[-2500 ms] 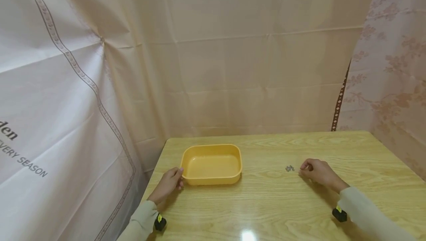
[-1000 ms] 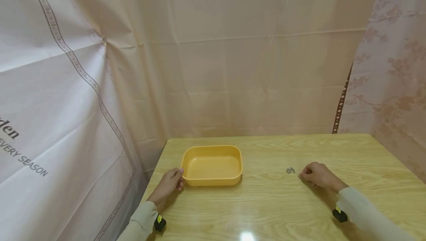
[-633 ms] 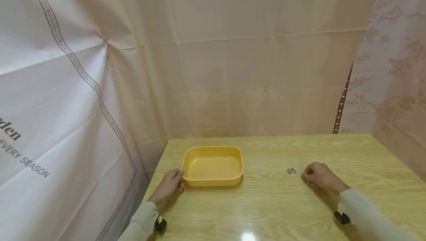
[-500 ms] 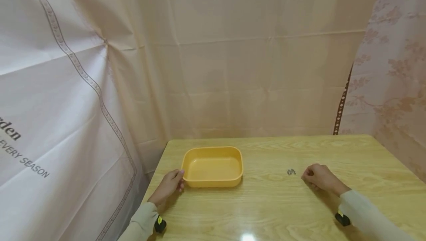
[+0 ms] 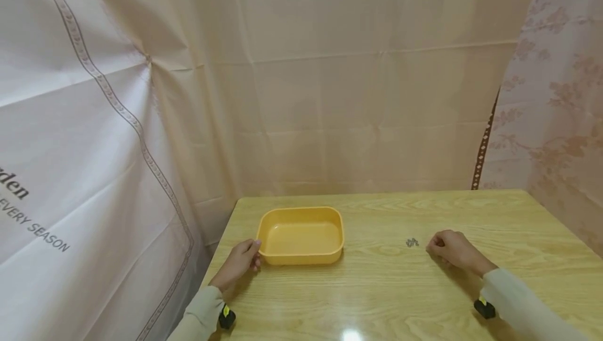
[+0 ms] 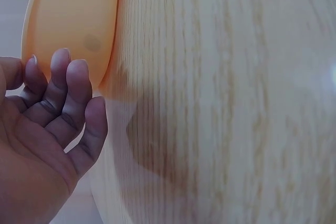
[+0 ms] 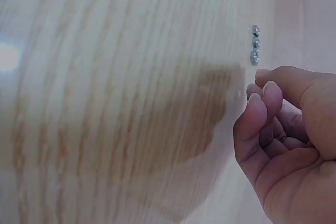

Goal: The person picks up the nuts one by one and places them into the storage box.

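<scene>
A yellow rectangular tub (image 5: 301,236) with rounded corners stands on the left part of the wooden table, nothing inside it in the head view. My left hand (image 5: 237,265) holds its front left corner, thumb at the rim and the other fingers bent against the outside; the left wrist view shows those curled fingers (image 6: 68,85) beside the tub wall. On the right lies a small cluster of silvery metal nuts (image 5: 412,243). Just right of these nuts (image 7: 255,44), my right hand (image 5: 454,251) rests low over the table with loosely curled fingers, nothing visible in them.
The pale wooden table (image 5: 377,288) has its far edge close to a beige hanging cloth (image 5: 353,95). A white cloth (image 5: 94,173) hangs at the left, a floral one (image 5: 560,95) at the right. Each wrist carries a small black device.
My right hand's index finger and thumb have drawn closer together since the earliest frame, and the hand sits slightly lower in view. My left hand keeps its hold; tub and nuts stay put.
</scene>
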`<action>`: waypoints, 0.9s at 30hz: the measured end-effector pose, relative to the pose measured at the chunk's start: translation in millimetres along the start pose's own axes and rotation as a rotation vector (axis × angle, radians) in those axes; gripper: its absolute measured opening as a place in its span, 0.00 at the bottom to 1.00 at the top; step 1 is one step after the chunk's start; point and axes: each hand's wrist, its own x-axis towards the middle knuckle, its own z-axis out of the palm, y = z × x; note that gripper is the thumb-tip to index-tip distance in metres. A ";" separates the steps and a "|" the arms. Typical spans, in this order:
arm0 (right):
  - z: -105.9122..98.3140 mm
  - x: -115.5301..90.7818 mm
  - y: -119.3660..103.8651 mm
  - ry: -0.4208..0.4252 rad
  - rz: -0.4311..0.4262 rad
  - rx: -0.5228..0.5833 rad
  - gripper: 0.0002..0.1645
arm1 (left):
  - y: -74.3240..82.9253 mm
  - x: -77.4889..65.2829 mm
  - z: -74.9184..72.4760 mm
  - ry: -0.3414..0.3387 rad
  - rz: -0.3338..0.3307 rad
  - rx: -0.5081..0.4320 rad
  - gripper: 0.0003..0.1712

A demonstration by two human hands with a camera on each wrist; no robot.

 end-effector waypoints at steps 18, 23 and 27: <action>-3.8 3.8 -16.7 0.011 -0.057 0.004 0.06 | -0.5 -0.4 0.7 -0.001 -0.011 -0.049 0.20; -3.8 5.1 -19.3 0.019 -0.065 -0.007 0.07 | -2.4 0.2 -0.1 -0.010 0.000 -0.041 0.21; -4.3 5.7 -21.9 0.019 -0.067 -0.009 0.07 | -3.5 0.6 0.1 -0.007 0.008 -0.035 0.21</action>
